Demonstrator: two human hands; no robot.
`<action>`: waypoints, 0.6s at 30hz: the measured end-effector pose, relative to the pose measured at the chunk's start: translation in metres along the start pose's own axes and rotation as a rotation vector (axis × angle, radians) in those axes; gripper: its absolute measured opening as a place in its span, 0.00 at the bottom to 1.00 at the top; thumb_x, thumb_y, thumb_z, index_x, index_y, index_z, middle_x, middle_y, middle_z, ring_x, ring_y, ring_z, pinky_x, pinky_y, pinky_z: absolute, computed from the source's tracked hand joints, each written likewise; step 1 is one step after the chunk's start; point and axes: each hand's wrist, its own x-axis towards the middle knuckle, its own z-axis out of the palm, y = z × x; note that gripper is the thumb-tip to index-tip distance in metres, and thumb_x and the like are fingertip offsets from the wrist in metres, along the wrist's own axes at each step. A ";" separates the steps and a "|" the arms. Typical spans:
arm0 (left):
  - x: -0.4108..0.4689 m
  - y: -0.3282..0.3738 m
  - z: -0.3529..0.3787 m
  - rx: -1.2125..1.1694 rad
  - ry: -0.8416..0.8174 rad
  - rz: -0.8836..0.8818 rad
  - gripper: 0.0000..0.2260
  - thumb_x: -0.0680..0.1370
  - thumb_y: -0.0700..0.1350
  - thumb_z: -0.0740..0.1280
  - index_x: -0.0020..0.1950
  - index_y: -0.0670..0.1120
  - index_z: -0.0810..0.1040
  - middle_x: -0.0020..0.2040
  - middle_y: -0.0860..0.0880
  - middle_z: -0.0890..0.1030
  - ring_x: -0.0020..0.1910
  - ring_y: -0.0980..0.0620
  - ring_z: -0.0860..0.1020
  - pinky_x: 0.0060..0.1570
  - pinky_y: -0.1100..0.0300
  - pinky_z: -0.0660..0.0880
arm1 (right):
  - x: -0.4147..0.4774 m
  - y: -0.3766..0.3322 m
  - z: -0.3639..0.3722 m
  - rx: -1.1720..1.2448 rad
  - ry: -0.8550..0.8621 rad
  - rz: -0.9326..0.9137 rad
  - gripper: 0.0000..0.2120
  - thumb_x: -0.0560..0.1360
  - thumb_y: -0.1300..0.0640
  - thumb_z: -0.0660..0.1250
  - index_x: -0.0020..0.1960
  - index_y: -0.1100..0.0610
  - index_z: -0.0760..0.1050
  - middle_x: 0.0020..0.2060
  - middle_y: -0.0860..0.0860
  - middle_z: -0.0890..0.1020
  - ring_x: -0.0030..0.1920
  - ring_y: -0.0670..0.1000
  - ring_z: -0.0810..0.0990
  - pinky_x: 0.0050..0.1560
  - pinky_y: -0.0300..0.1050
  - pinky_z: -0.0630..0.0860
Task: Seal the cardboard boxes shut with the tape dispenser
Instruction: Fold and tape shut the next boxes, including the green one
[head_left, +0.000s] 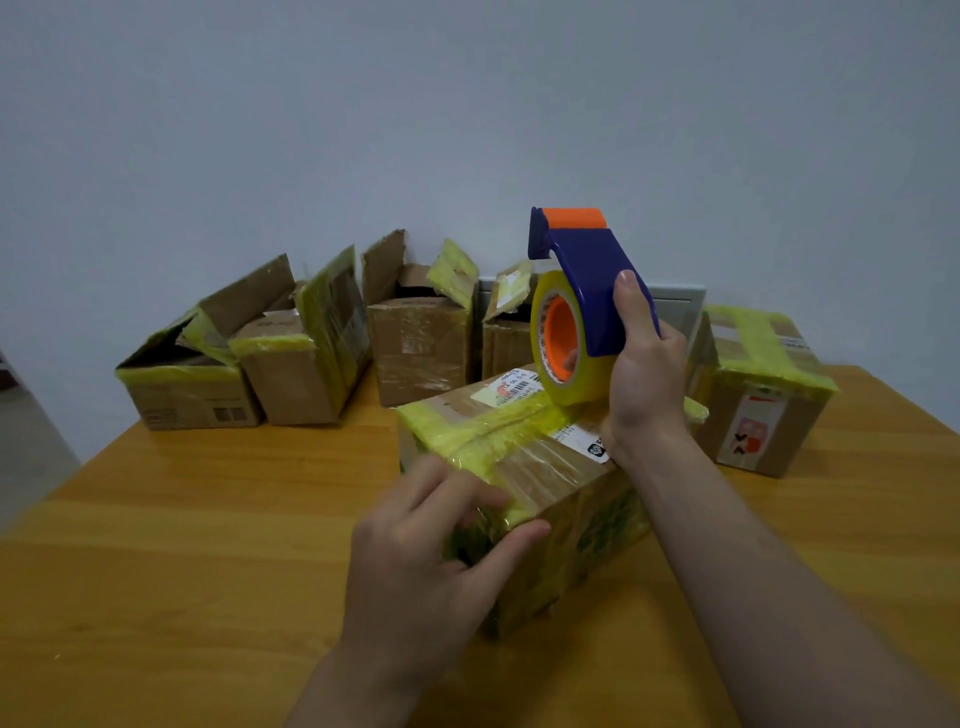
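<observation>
You are holding the tape dispenser (597, 270) in your right hand (644, 374) — your fingers are wrapping tight around its blue handle. Its tape roll (592, 382) is resting on top of the middle box (550, 467), which is sitting on the table (208, 545). Your left hand (431, 561) is pressing loose fingers on that box's near corner — not gripping. Open boxes (421, 343) are standing behind, and a taped box (763, 395) is sitting on the right.

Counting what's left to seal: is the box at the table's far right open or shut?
Shut. The far-right box has its flaps lying flat, with yellow tape crossing its top.
</observation>
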 end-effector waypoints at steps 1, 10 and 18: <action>0.000 0.002 -0.001 -0.032 -0.064 -0.033 0.12 0.74 0.62 0.74 0.46 0.57 0.78 0.36 0.60 0.73 0.34 0.60 0.74 0.35 0.73 0.66 | 0.001 0.000 0.000 -0.001 0.001 -0.001 0.19 0.77 0.38 0.66 0.54 0.51 0.83 0.43 0.45 0.88 0.43 0.42 0.86 0.39 0.33 0.79; -0.002 -0.003 0.011 -0.308 -0.064 -0.108 0.15 0.79 0.52 0.74 0.38 0.54 0.70 0.31 0.59 0.69 0.30 0.56 0.70 0.39 0.46 0.80 | 0.003 0.002 0.002 0.010 0.008 -0.016 0.17 0.78 0.40 0.66 0.53 0.52 0.83 0.41 0.45 0.88 0.42 0.42 0.87 0.37 0.33 0.79; 0.014 -0.027 -0.003 -0.444 -0.058 -0.224 0.13 0.78 0.64 0.71 0.48 0.55 0.79 0.34 0.52 0.78 0.32 0.55 0.76 0.33 0.60 0.75 | 0.001 0.004 0.001 0.020 0.016 -0.013 0.18 0.77 0.38 0.67 0.53 0.51 0.84 0.43 0.46 0.88 0.44 0.43 0.86 0.39 0.33 0.79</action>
